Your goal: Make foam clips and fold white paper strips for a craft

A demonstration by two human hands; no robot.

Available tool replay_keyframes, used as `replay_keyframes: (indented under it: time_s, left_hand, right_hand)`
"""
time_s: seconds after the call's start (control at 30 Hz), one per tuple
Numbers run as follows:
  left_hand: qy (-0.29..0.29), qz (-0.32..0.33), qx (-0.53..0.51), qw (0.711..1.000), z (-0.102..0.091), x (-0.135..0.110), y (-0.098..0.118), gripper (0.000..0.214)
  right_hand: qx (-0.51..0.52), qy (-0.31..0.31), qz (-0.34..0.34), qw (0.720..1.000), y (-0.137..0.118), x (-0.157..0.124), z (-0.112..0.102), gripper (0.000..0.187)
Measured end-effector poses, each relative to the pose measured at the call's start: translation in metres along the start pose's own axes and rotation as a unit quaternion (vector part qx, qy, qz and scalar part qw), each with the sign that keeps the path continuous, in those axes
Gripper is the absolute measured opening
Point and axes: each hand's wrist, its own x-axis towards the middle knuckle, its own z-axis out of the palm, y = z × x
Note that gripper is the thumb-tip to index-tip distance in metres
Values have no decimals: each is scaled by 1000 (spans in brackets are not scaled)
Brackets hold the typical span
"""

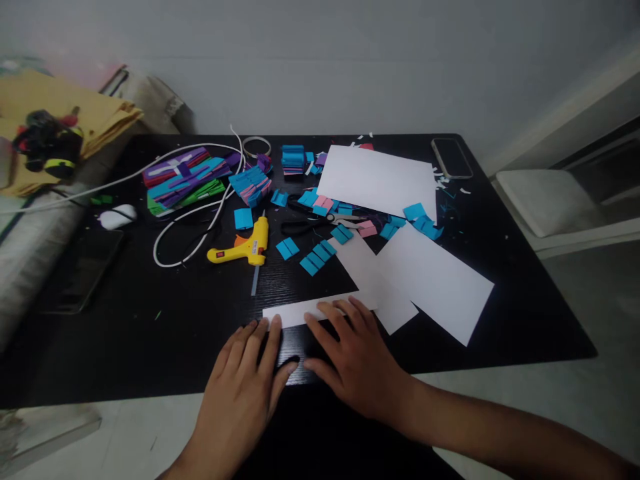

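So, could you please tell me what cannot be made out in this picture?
In the head view:
Near edge of the white strip: partly covered by the left hand and right hand.
Anything under the rear white sheet: hidden by it.
Print on the yellow glue gun: too small.
Rest of the tan paper: cut off by the left edge.

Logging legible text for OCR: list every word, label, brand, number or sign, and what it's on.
Readable text: none.
Yellow glue gun: small pale label, too small and blurred to read.
White paper strip under the fingertips: no writing visible.
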Motion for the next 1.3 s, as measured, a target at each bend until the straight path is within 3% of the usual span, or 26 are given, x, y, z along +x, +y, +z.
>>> replay_keyframes:
  time_s: [0.17,0.43,0.73,0.9,1.1,1.3]
  left_hand:
    - [-1,12,6,1000,-3,1,-1,57]
    - [4,19,2,1000,-4,3,-3,58]
    - [31,7,-77,997,2,4,-14,44]
    - [47,-4,-161,986,3,12,-24,37]
    - [52,61,-207,975,0,31,-33,22]
    - [85,132,-200,967,-2,41,-38,11]
  right_hand:
    - [-2,30,22,999,7,-1,1,45]
    - [-69,45,112,990,50,-31,-26,36]
    - [-38,73,101,991,61,-37,-25,30]
    - [26,107,36,993,62,-30,-19,28]
    - [126,68,-64,988,60,-3,-13,25]
    - [58,64,-149,985,62,7,-10,22]
